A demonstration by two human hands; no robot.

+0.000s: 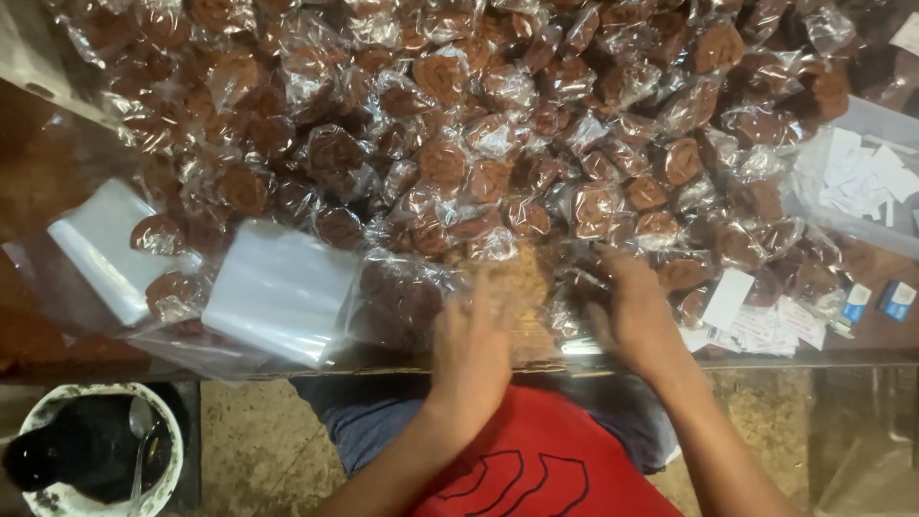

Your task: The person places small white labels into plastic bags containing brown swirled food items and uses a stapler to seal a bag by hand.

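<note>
- While both hands work at the near edge of the table [57,182], the left hand [471,349] is blurred by motion; its fingers look spread flat over a clear-wrapped piece, but I cannot tell whether they grip anything.
- Just beside it, the right hand [637,311] lies palm down, fingers loosely bent over the wrapped brown sweets [593,206] at the front of the heap; whether it pinches one is hidden.
- Between the two hands sits a patch of loose brown crumbs [522,278], so, in my judgement, keeping each wrapper clear of that patch matters for a clean pack.
- Left of the hands, the stacks of empty clear bags [282,292] lie within easy reach; drawing one bag at a time should stop them sliding off the edge.
- Right of the hands, small paper labels [761,325] lie scattered, with more in a clear plastic tub [876,120] farther back.
- Farthest away, the heap of sweets fills the table; taking from its near edge looks safest.
</note>
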